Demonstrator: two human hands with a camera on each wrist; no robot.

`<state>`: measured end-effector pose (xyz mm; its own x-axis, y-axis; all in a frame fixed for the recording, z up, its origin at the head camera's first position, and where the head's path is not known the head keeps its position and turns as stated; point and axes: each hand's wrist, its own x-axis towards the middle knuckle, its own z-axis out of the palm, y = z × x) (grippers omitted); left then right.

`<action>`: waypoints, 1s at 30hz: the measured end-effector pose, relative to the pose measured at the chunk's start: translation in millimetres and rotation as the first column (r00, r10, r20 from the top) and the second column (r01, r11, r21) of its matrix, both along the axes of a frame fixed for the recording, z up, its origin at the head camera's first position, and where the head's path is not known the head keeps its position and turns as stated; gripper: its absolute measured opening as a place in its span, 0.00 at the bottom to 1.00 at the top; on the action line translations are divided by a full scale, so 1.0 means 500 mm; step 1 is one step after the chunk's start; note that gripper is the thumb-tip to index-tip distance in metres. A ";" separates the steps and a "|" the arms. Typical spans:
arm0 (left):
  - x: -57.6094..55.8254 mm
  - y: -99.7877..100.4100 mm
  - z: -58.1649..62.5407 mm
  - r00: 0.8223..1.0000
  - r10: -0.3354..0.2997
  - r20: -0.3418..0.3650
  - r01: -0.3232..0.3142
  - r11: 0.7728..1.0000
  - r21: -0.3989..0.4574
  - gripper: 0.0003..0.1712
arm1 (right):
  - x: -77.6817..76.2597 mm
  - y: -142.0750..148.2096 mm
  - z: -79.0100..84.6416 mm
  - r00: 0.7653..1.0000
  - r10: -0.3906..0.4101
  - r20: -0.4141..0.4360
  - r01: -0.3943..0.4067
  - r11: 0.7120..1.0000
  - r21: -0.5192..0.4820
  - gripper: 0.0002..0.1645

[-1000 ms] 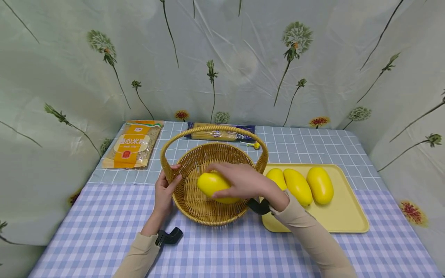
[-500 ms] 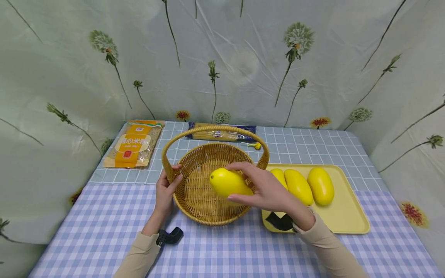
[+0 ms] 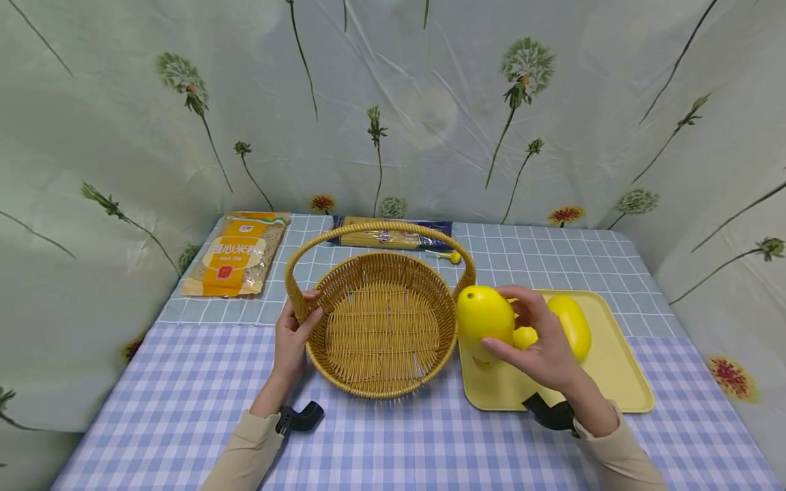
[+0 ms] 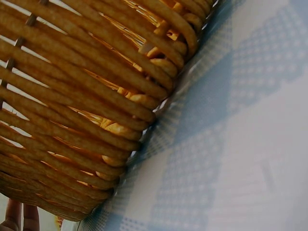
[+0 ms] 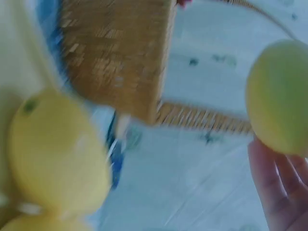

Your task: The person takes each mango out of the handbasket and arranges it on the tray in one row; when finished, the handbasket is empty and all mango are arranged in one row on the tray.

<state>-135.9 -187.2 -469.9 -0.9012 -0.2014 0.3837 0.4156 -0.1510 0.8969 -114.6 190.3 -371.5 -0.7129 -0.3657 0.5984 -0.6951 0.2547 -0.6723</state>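
My left hand [image 3: 293,341] grips the left side of a wicker basket [image 3: 382,394], thumb over the rim beside the handle's foot. The basket's woven bottom is in plain sight. In the left wrist view the basket wall [image 4: 82,96] fills much of the picture, with a few fingertips [image 4: 21,216] at its edge. My right hand [image 3: 546,344] holds a yellow mango [image 3: 485,319] between thumb and fingers, above the left part of a yellow tray [image 3: 617,375]. On the tray lie another mango [image 3: 572,327] and more, partly hidden behind the hand and held fruit. The right wrist view is blurred.
A bag of grain [image 3: 236,256] in orange packaging lies at the back left. Behind the basket is a pack of spaghetti [image 3: 387,237], with a small yellow flower-like item [image 3: 453,257] near it. The basket's tall handle [image 3: 381,226] arches over its opening.
My right hand has lifted the mango out of the basket and carried it right, over the tray, turning it more upright. My left hand stays on the basket.
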 end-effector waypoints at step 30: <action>-0.001 -0.001 -0.004 1.000 -0.012 -0.017 0.012 1.000 0.016 0.17 | -0.037 0.302 -0.089 0.603 -0.708 0.368 0.669 0.700 0.252 0.36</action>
<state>-136.3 -187.7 -471.8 -0.8970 -0.1972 0.3955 0.4287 -0.1708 0.8871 -133.2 341.2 -415.9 -0.9348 0.3053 0.1813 0.0443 0.6069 -0.7936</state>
